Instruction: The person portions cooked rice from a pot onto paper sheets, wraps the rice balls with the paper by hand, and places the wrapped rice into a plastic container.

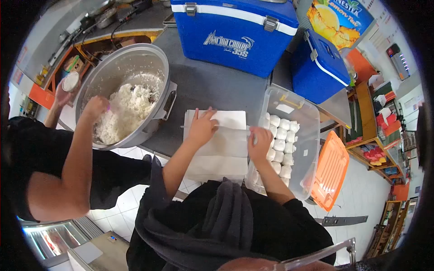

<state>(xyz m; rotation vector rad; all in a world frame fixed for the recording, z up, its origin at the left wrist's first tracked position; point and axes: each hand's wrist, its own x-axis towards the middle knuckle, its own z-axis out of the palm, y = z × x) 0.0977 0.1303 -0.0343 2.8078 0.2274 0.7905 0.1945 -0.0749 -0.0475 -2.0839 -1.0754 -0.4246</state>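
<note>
A stack of white paper sheets [212, 167] lies on the grey table before me. Across its upper part runs a thin, translucent-looking edge of the top sheet [230, 137]. My left hand [203, 128] rests on this sheet with its fingers apart. At the sheet's right end, my right hand [259, 141] has its fingers curled and seems to pinch the corner; the fingertips are partly hidden. Just right of that hand stands a clear plastic bin [307, 149] holding rows of white wrapped bundles [279, 145].
At left, a co-worker's hand [96, 107] reaches into a large pot [163, 61] of rice [129, 106]; the other holds a small cup of rice [70, 81]. Blue coolers [235, 40] stand at the back. An orange lid [332, 171] leans beside the bin.
</note>
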